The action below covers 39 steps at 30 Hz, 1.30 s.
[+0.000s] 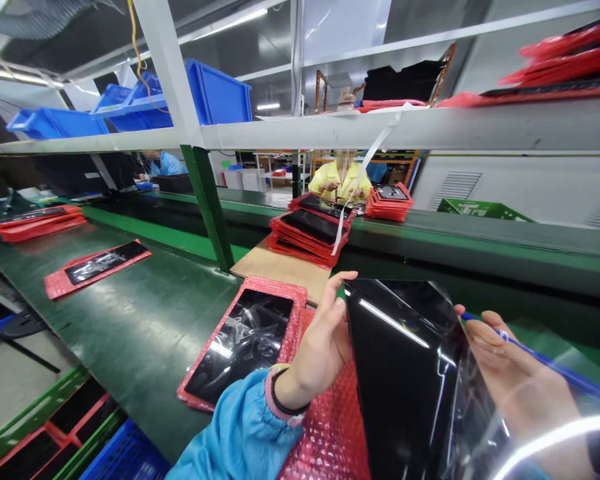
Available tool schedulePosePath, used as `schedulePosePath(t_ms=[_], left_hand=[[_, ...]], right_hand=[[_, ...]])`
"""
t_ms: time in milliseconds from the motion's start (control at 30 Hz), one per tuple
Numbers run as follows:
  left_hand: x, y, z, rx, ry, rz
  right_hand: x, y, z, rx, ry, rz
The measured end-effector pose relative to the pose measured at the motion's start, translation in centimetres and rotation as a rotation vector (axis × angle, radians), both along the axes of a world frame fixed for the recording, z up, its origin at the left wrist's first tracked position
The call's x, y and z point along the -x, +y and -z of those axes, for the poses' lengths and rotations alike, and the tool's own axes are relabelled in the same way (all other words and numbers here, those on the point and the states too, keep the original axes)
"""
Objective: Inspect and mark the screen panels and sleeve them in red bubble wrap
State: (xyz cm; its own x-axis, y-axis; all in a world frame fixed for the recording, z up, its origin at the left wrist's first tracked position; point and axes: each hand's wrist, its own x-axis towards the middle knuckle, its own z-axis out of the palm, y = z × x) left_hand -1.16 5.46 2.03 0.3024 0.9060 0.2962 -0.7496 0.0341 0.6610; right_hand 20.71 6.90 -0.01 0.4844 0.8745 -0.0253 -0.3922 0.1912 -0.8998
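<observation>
The left hand [321, 340] stands open and narrow around the left edge of a glossy black panel [405, 360], and it seems to hold the panel only by this edge, maybe so the fingers stay away from the shining face. The panel stands tilted up at about 2 o'clock, above the table. The right hand [520, 393] shows behind a clear plastic film [480, 420] at the panel's right side. Its fingers are closed around a thin blue stick [545, 357], but I cannot tell if they also grip the panel. Under the panel lies a red bubble wrap bag [330, 433], soft and full of small round cells. At about 11 o'clock, another black panel [243, 347] rests in a pink bubble wrap sleeve on the green table [130, 333]. Further, near 12 o'clock, red-wrapped panels are piled in a stack [307, 230] on a flat cardboard sheet [280, 267], which seems to keep them apart from the table surface.
</observation>
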Motion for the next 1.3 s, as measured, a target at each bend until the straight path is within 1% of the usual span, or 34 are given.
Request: schedulePosePath(t_ms=[100,133,200,367,467,500,567,633,667,700,800,900,933,1033,1100,1200,1300], left_hand=[[-0.1,0.3,0.1,0.021,-0.006,-0.027],[-0.1,0.4,0.1,0.029,-0.004,-0.038],[-0.2,0.6,0.2,0.047,0.007,-0.053],[-0.2,0.9,0.4,0.067,0.037,-0.078],[-0.2,1.1,0.4,0.06,0.05,-0.1],[-0.2,1.1,0.5,0.054,0.054,-0.111],[-0.3,1.3,0.6,0.045,0.06,-0.139],[-0.4,1.4,0.9,0.047,0.058,-0.166],[-0.4,1.5,1.1,0.051,0.057,-0.17],[-0.4,1.5,1.3,0.057,0.059,-0.167],[0.3,1.7,2.3,0.095,0.115,-0.128],[2.5,1.9,4.1,0.215,0.271,-0.072],[3.6,2.0,4.9,0.247,0.349,-0.099],[7.0,2.0,7.2,0.25,0.669,-0.321],[8.9,1.7,8.5,0.298,0.768,-0.342],[10.3,0.6,9.5,0.378,0.828,-0.264],[10.1,-0.2,9.6,0.422,0.858,-0.162]], right_hand=[[0.0,0.3,-0.3,0.097,0.262,-0.018],[0.1,0.4,-0.4,0.088,0.285,-0.024],[0.1,0.4,-0.4,0.084,0.252,-0.025],[0.2,0.3,-0.3,0.137,0.134,-0.004],[0.7,0.2,-0.4,0.123,0.072,-0.032],[0.9,0.1,-0.4,0.104,0.042,-0.045],[1.3,-0.1,-0.3,0.012,-0.041,-0.078],[1.4,-0.4,0.0,-0.096,-0.117,-0.124],[1.4,-0.5,0.3,-0.12,-0.137,-0.157],[1.4,-0.6,0.7,-0.114,-0.138,-0.193],[1.3,-0.8,2.5,0.0,-0.074,-0.271],[1.4,-0.7,5.0,0.064,-0.024,-0.252],[1.5,-0.6,5.8,0.074,-0.019,-0.237],[2.3,0.1,8.4,0.076,-0.04,-0.213],[3.3,0.6,9.8,0.065,-0.058,-0.222],[5.1,1.2,11.1,0.029,-0.097,-0.251],[6.6,1.5,11.9,-0.004,-0.183,-0.275]])
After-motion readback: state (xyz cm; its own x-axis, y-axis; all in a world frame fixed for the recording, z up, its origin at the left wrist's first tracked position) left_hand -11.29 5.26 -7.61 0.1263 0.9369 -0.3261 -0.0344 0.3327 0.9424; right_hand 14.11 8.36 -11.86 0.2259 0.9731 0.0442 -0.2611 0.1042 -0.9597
